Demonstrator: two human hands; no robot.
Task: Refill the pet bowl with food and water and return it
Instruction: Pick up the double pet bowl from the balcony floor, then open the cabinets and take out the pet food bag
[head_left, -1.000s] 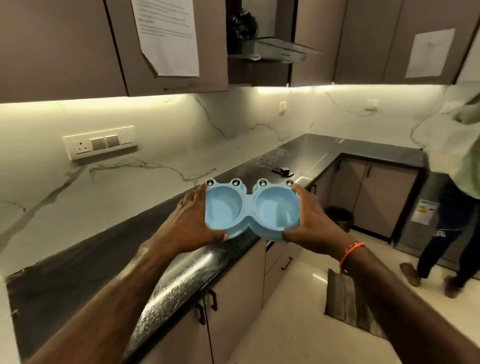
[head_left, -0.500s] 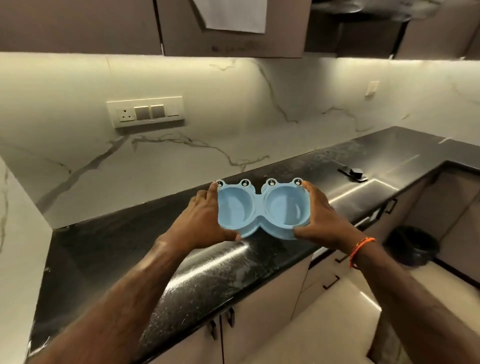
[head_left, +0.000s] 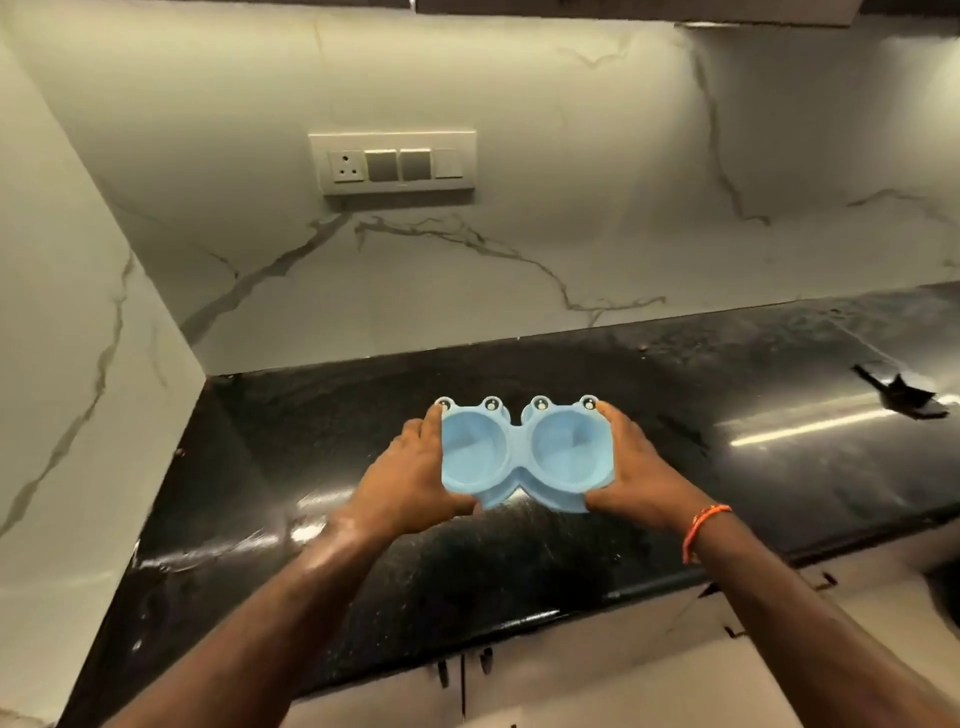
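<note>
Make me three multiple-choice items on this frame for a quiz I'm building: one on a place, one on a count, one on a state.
1. Where is the pet bowl?
A. over the black countertop
B. on the floor
C. inside a cupboard

2. How many wells does the bowl have?
A. one
B. two
C. three

3. What is in the wells?
A. kibble
B. water to the brim
C. nothing visible

Answers:
1 A: the left hand and right hand grip its ends above the counter.
2 B: two round wells sit side by side.
3 C: both show bare blue bottoms.
</note>
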